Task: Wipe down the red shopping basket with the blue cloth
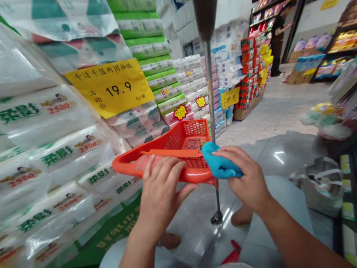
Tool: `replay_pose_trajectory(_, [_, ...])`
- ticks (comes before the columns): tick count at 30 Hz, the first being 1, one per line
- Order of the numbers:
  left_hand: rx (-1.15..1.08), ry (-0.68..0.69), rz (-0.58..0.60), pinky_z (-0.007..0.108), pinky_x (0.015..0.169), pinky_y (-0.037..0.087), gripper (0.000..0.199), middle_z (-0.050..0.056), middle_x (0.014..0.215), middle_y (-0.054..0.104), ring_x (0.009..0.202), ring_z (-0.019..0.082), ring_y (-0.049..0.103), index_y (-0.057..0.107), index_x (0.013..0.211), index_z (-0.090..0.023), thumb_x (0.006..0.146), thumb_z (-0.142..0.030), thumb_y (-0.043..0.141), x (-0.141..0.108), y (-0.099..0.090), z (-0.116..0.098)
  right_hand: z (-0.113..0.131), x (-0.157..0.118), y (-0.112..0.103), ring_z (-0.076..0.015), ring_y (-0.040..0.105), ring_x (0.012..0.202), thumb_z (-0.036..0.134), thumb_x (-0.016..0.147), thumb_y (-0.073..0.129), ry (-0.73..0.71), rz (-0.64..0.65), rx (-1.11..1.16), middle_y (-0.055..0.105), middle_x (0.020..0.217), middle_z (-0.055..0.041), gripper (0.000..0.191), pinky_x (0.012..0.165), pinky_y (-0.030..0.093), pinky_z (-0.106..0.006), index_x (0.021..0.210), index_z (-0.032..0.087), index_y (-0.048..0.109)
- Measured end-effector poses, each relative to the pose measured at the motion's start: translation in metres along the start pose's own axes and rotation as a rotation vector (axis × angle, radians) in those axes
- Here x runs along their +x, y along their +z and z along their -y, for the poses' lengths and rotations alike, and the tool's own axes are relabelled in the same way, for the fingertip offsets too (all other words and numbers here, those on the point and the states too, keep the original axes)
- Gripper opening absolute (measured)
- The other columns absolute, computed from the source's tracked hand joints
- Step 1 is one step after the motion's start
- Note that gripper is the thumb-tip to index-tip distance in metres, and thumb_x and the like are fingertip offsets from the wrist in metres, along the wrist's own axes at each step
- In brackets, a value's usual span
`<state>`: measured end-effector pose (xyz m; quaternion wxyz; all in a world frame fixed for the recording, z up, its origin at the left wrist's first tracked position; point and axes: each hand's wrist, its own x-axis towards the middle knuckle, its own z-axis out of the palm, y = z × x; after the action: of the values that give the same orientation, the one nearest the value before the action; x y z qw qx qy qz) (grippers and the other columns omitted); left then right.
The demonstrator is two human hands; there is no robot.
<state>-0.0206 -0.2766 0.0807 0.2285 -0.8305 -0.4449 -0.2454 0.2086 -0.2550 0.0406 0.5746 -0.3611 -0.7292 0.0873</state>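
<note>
An orange plastic shopping basket cart (pixel 163 152) with a perforated basket stands in front of me. My left hand (pixel 163 186) lies over its handle, fingers on top of the flat panel and thumb along the near side. In my right hand (pixel 248 175) is a bunched blue cleaning cloth (pixel 223 163), held at the right end of the handle. A metal pole (pixel 209 85) with a dark upper part runs upright just beside the cloth. My fingertips under the cloth are partly hidden.
Stacked tissue packs (pixel 67 149) rise close on the left, with a yellow price sign (pixel 111 87). A grey bag (pixel 322 186) stands on the floor at right, near shelving. Something red (pixel 232 255) lies between my feet. Farther back, a person (pixel 279 37) stands by shelves.
</note>
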Motion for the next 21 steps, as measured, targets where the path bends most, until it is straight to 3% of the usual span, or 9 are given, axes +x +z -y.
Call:
replay_pose_trajectory(3, [0.026, -0.055, -0.042, 0.054, 0.109, 0.038, 0.048, 0.014, 0.125, 0.064, 0.12, 0.033, 0.056, 0.06, 0.121, -0.019, 0.091, -0.056, 0.06, -0.01, -0.001, 0.009, 0.005, 0.006, -0.007, -0.0212, 0.064, 0.113, 0.001, 0.069, 0.047, -0.031, 0.092, -0.075, 0.067, 0.123, -0.005, 0.057, 0.099, 0.053, -0.037, 0.118, 0.023, 0.068])
replay_pose_trajectory(8, [-0.002, -0.108, -0.088, 0.046, 0.105, 0.044, 0.04, 0.014, 0.127, 0.063, 0.121, 0.029, 0.056, 0.059, 0.123, -0.019, 0.096, -0.047, 0.055, -0.017, 0.003, -0.002, 0.032, 0.014, -0.016, -0.0231, 0.067, 0.103, 0.003, 0.069, 0.046, -0.176, 0.216, -0.237, 0.072, 0.115, -0.0041, 0.053, 0.089, 0.056, -0.039, 0.112, 0.022, 0.071])
replay_pose_trajectory(12, [0.09, -0.232, -0.072, 0.051, 0.109, 0.041, 0.064, 0.015, 0.131, 0.061, 0.124, 0.033, 0.055, 0.056, 0.13, -0.02, 0.085, -0.065, 0.061, -0.032, -0.004, 0.028, 0.02, 0.016, -0.025, -0.025, 0.068, 0.102, 0.007, 0.067, 0.046, -0.164, 0.202, -0.323, 0.073, 0.114, -0.0045, 0.052, 0.087, 0.057, -0.042, 0.111, 0.022, 0.069])
replay_pose_trajectory(16, [0.126, -0.36, 0.001, 0.059, 0.113, 0.034, 0.083, 0.017, 0.124, 0.065, 0.117, 0.036, 0.058, 0.052, 0.136, -0.016, 0.08, -0.077, 0.057, -0.048, -0.002, 0.063, 0.035, 0.008, -0.012, -0.0259, 0.065, 0.099, 0.004, 0.066, 0.047, -0.265, 0.165, -0.404, 0.073, 0.116, -0.0055, 0.055, 0.083, 0.056, -0.042, 0.115, 0.02, 0.069])
replay_pose_trajectory(19, [0.151, -0.379, -0.034, 0.06, 0.111, 0.035, 0.088, 0.017, 0.116, 0.067, 0.112, 0.036, 0.06, 0.053, 0.136, -0.013, 0.078, -0.08, 0.055, -0.047, 0.005, 0.056, 0.057, 0.007, 0.005, -0.0235, 0.062, 0.091, 0.002, 0.065, 0.047, -0.368, 0.208, -0.337, 0.074, 0.11, -0.0038, 0.053, 0.077, 0.055, -0.037, 0.108, 0.021, 0.071])
replay_pose_trajectory(21, [0.162, -0.384, -0.065, 0.058, 0.11, 0.037, 0.088, 0.017, 0.114, 0.067, 0.11, 0.036, 0.061, 0.052, 0.137, -0.013, 0.079, -0.079, 0.055, -0.044, 0.007, 0.045, 0.057, 0.012, 0.006, -0.0241, 0.061, 0.093, 0.003, 0.064, 0.047, -0.338, 0.213, -0.329, 0.074, 0.111, -0.0031, 0.054, 0.08, 0.054, -0.039, 0.109, 0.021, 0.071])
